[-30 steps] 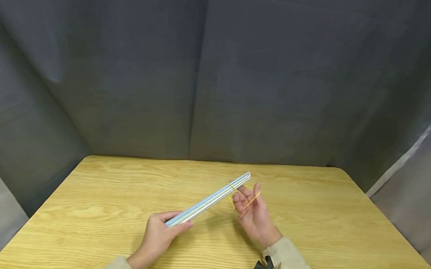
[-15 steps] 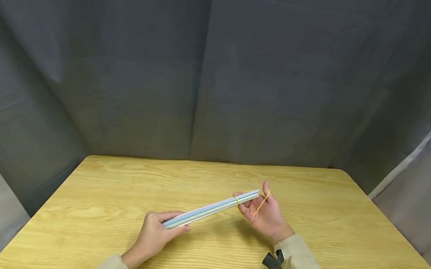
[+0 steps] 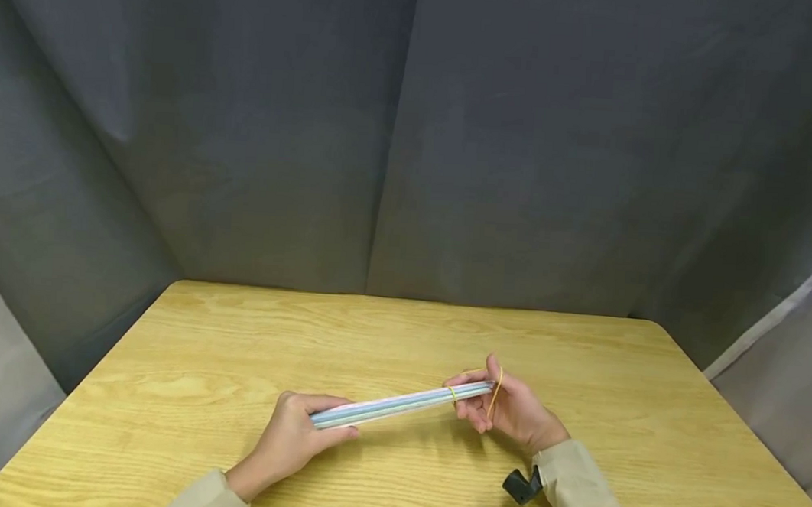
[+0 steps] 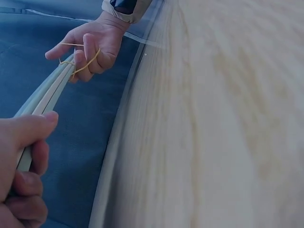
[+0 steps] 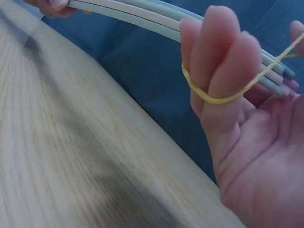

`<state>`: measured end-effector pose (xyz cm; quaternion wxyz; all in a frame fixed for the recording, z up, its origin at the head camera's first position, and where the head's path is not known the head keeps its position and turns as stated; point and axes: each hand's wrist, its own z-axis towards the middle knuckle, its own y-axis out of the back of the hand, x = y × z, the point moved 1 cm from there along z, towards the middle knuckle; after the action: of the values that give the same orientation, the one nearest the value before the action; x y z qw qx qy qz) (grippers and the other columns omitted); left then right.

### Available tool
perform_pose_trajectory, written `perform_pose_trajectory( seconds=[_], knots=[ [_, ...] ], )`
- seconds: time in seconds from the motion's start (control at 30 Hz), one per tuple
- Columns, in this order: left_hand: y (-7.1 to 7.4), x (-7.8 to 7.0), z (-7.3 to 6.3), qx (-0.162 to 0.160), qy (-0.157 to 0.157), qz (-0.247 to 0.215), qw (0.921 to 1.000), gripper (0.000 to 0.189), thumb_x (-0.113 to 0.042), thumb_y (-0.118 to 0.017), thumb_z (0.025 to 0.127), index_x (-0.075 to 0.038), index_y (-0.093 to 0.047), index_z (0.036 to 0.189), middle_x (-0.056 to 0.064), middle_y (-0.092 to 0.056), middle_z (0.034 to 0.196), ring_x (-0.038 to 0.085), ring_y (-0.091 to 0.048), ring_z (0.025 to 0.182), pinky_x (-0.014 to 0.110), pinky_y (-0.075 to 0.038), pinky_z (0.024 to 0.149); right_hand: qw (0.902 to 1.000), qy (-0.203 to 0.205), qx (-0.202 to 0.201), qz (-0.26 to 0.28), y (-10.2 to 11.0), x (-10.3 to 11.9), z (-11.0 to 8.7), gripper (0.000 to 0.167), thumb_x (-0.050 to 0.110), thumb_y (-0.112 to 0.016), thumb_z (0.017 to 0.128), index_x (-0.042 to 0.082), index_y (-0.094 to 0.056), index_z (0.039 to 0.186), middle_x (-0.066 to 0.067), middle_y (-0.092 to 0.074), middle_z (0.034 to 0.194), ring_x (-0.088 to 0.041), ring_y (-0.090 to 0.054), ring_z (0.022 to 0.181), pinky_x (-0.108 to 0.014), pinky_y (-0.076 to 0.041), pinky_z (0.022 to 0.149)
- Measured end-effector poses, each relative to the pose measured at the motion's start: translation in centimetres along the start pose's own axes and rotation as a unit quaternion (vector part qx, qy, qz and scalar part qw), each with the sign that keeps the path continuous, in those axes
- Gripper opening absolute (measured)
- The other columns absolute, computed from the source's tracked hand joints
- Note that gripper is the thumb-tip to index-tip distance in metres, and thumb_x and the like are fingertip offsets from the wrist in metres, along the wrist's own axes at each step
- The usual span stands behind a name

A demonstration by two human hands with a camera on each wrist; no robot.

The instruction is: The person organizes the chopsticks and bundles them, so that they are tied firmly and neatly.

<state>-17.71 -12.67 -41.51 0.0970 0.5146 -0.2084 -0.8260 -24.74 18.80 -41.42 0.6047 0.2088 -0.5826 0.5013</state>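
My left hand [image 3: 291, 437] grips one end of a bundle of long, thin pastel sticks [image 3: 391, 409] that look like straws, thumb on top. The bundle points right, tilted slightly up. A yellow rubber band [image 3: 498, 388] crosses the bundle near its far end and stretches to the thumb of my right hand [image 3: 518, 412]. In the right wrist view the band [image 5: 216, 100] loops round several bent fingers [image 5: 218, 52], held close together. The sticks' ends lie between those fingers and the thumb, close to the palm. The left wrist view shows the band [image 4: 90, 62] pulled across the right fingers.
Both hands are above a wood-grain table [image 3: 236, 336]. Dark grey curtains [image 3: 281, 140] hang behind it and at the sides. A black clip-like mount [image 3: 521, 487] sits at the right wrist by the beige sleeve [image 3: 583, 485].
The bundle's far end has swung down and to the right. My right hand has followed right and slightly lower, the band still stretched from thumb to bundle. My left hand stays nearly in place.
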Motion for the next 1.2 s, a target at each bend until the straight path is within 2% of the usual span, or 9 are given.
perform_pose_trajectory(
  seconds=[0.2, 0.37, 0.47, 0.67, 0.83, 0.93, 1.1, 1.2],
  knots=[
    [0.0, 0.3, 0.1, -0.001, 0.025, 0.007, 0.9997, 0.026, -0.012, -0.086, 0.070, -0.006, -0.076, 0.093, 0.008, -0.075, 0.086, 0.000, -0.061, 0.062, 0.023, -0.052, 0.051, 0.9991, -0.007, -0.009, -0.040, 0.0, -0.3, 0.2, 0.067, 0.038, -0.005, 0.106, 0.007, -0.061, 0.126, 0.001, -0.073, 0.095, -0.001, -0.063, 0.069, -0.017, -0.049, 0.061],
    [-0.2, 0.3, 0.1, 0.001, 0.037, -0.001, 0.9993, 0.026, -0.013, -0.086, 0.070, -0.007, -0.076, 0.093, 0.008, -0.075, 0.086, 0.001, -0.061, 0.062, 0.024, -0.052, 0.052, 0.9962, 0.003, -0.025, -0.083, 0.3, -0.4, 0.1, 0.040, 0.027, -0.032, 0.106, 0.009, -0.064, 0.123, 0.003, -0.072, 0.090, 0.000, -0.062, 0.066, -0.016, -0.048, 0.058],
    [-0.2, 0.4, 0.1, 0.000, 0.043, -0.007, 0.9990, 0.026, -0.014, -0.086, 0.071, -0.007, -0.076, 0.093, 0.009, -0.075, 0.086, 0.002, -0.061, 0.062, 0.024, -0.052, 0.053, 0.9934, 0.001, -0.044, -0.106, 0.4, -0.5, 0.2, 0.030, 0.019, -0.042, 0.104, 0.011, -0.065, 0.121, 0.005, -0.070, 0.088, 0.000, -0.060, 0.064, -0.014, -0.046, 0.056],
    [-0.3, 0.0, 0.1, -0.018, 0.064, -0.031, 0.9973, 0.028, -0.013, -0.085, 0.071, -0.006, -0.076, 0.096, 0.010, -0.075, 0.090, 0.005, -0.066, 0.074, 0.023, -0.054, 0.062, 0.9910, 0.018, -0.079, -0.106, 0.0, -0.6, 0.6, 0.027, 0.008, -0.043, 0.103, 0.012, -0.065, 0.117, 0.006, -0.063, 0.087, 0.003, -0.052, 0.062, -0.011, -0.041, 0.054],
    [-0.5, -0.2, 0.1, -0.026, 0.088, -0.058, 0.9941, 0.031, -0.014, -0.085, 0.071, -0.002, -0.075, 0.098, 0.013, -0.074, 0.095, 0.006, -0.064, 0.074, 0.022, -0.053, 0.062, 0.9931, 0.067, -0.063, -0.072, -0.7, -0.6, 0.9, 0.035, -0.002, -0.033, 0.101, 0.009, -0.059, 0.120, 0.004, -0.063, 0.093, 0.001, -0.052, 0.067, -0.011, -0.038, 0.057],
    [-0.6, -0.3, 0.1, -0.030, 0.104, -0.076, 0.9912, 0.033, -0.014, -0.086, 0.071, 0.000, -0.075, 0.099, 0.015, -0.074, 0.096, 0.007, -0.062, 0.072, 0.021, -0.051, 0.060, 0.9937, 0.074, -0.071, -0.046, -1.0, -0.6, 1.1, 0.038, -0.006, -0.027, 0.098, 0.007, -0.056, 0.118, 0.002, -0.062, 0.093, 0.000, -0.054, 0.069, -0.011, -0.040, 0.059],
    [-0.7, -0.3, 0.1, -0.035, 0.121, -0.100, 0.9869, 0.035, -0.014, -0.086, 0.070, 0.000, -0.074, 0.100, 0.015, -0.073, 0.098, 0.008, -0.062, 0.074, 0.021, -0.052, 0.062, 0.9913, 0.069, -0.112, 0.000, -1.1, -0.7, 1.1, 0.030, -0.011, -0.024, 0.095, 0.004, -0.046, 0.109, -0.004, -0.060, 0.098, -0.005, -0.060, 0.081, -0.014, -0.049, 0.069],
    [-0.7, -0.2, 0.2, -0.041, 0.129, -0.103, 0.9854, 0.034, -0.013, -0.086, 0.070, 0.001, -0.074, 0.099, 0.015, -0.073, 0.097, 0.008, -0.062, 0.073, 0.021, -0.051, 0.061, 0.9858, 0.069, -0.152, -0.020, -1.0, -0.7, 1.2, 0.027, -0.013, -0.025, 0.094, 0.004, -0.040, 0.109, -0.006, -0.057, 0.101, -0.007, -0.061, 0.087, -0.016, -0.050, 0.073]
  ],
)
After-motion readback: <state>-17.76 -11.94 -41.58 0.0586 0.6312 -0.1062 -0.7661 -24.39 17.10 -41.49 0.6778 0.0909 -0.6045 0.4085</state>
